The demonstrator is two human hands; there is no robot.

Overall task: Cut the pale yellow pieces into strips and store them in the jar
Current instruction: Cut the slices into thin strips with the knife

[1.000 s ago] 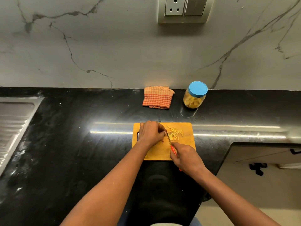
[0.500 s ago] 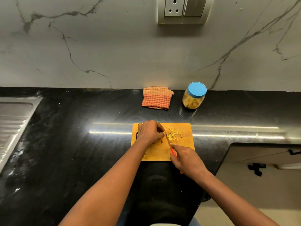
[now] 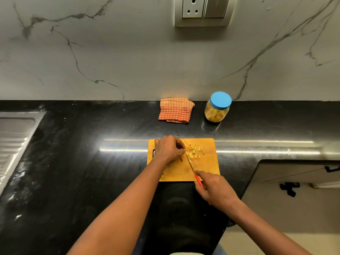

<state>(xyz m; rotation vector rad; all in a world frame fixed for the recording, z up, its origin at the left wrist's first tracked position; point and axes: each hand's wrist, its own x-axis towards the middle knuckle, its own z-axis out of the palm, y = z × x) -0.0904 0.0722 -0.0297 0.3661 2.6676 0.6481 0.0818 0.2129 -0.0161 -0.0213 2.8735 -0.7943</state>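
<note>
An orange-brown cutting board [image 3: 207, 168] lies on the black counter. A small heap of pale yellow strips [image 3: 195, 151] sits on its upper middle. My left hand [image 3: 169, 149] rests on the board's upper left with curled fingers, pinching a pale yellow piece at its fingertips beside the heap. My right hand [image 3: 215, 189] grips the red handle of a small knife [image 3: 191, 165], whose blade points up-left to the piece under my left fingers. A clear jar [image 3: 217, 109] with a blue lid, holding yellow pieces, stands shut at the back right of the board.
A folded orange checked cloth [image 3: 175, 110] lies against the wall, left of the jar. A steel sink drainer [image 3: 14, 137] fills the far left. The counter edge drops off at right above a cabinet [image 3: 294, 177]. A wall socket [image 3: 202, 11] is overhead.
The knife blade has shifted slightly against the piece under my left fingers. Both hands stay in nearly the same place on the board.
</note>
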